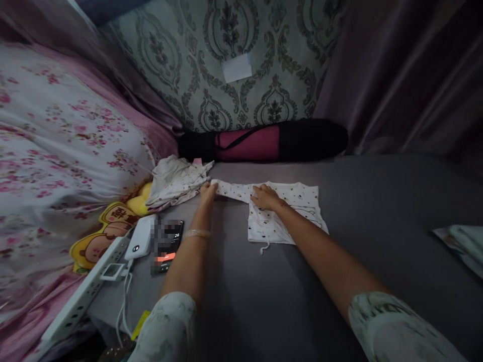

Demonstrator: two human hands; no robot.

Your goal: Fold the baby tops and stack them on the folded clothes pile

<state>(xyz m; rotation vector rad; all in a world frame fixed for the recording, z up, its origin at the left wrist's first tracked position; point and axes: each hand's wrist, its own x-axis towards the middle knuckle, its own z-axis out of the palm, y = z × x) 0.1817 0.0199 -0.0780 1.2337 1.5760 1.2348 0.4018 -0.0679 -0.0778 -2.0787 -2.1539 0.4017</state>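
A small white garment with a scattered print (264,226) lies on the grey sheet, its body partly folded and one sleeve stretched out to the left. The sleeve's end is pinched in my left hand (209,192). My right hand (265,197) presses on the garment where that sleeve meets the body, its fingers bent against the cloth. A white drawstring hangs from the garment's near edge. Part of the body is hidden beneath my right forearm.
Crumpled white clothing (177,181) lies at the left, near a yellow cartoon cushion (92,250). A phone (171,244), a white power bank (141,237) and a power strip (85,294) with cables are nearer. A black and pink bag (249,143) lies along the wall. Folded cloth (466,244) is at the right.
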